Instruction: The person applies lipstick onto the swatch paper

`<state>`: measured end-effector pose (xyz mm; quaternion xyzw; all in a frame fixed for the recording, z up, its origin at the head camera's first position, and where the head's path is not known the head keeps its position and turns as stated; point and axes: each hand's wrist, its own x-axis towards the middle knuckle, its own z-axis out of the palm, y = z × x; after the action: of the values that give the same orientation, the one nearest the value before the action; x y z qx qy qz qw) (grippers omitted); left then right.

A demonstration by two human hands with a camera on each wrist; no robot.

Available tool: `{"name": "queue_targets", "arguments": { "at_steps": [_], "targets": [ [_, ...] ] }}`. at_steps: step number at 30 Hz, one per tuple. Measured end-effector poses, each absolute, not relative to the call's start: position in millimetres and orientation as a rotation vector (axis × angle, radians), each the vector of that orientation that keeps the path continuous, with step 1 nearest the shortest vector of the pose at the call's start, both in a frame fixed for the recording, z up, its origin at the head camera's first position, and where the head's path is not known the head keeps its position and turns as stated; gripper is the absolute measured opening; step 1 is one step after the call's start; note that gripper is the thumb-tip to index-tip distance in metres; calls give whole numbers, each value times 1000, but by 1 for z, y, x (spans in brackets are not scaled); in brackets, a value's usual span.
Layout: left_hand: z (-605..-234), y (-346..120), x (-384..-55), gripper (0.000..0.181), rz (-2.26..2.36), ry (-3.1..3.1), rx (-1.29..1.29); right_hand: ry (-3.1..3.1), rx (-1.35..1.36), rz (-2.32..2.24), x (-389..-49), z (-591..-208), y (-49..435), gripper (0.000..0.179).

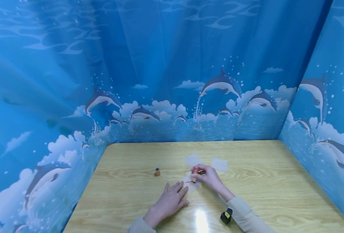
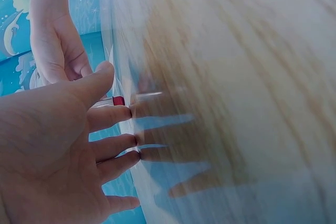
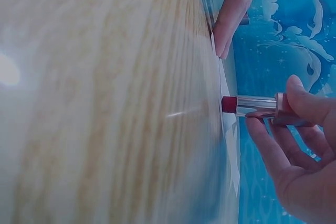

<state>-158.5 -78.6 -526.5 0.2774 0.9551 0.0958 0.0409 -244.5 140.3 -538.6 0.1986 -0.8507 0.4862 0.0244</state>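
My right hand (image 1: 209,177) pinches a lipstick (image 3: 256,105) between thumb and fingers, its red tip pointing down against a small white sheet of paper (image 1: 194,187). A short red line (image 1: 189,182) runs across that sheet, ending at the lipstick. My left hand (image 1: 171,200) lies palm down with spread fingers, its fingertips at the sheet's left edge. In the left wrist view the fingers (image 2: 118,142) are straight and touch the tabletop. The lipstick's cap (image 1: 157,172) stands upright on the table, off to the left.
Two more white paper squares (image 1: 193,159) (image 1: 219,164) lie behind the right hand on the wooden table (image 1: 125,181). A black device (image 1: 226,216) is worn at the right wrist. Blue dolphin-print curtains (image 1: 166,81) hang along the table's back and sides.
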Motion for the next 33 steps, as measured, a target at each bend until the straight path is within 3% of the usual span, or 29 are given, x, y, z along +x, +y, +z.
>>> {"name": "queue_targets", "arguments": {
  "at_steps": [23,33],
  "targets": [
    [-526,-78,-159,60,293,2925,836,-2617,597,1529,-243,-536,151,15],
    [-527,-77,-159,60,297,2942,849,-2583,416,1654,-240,-533,157,19]
  ]
}}
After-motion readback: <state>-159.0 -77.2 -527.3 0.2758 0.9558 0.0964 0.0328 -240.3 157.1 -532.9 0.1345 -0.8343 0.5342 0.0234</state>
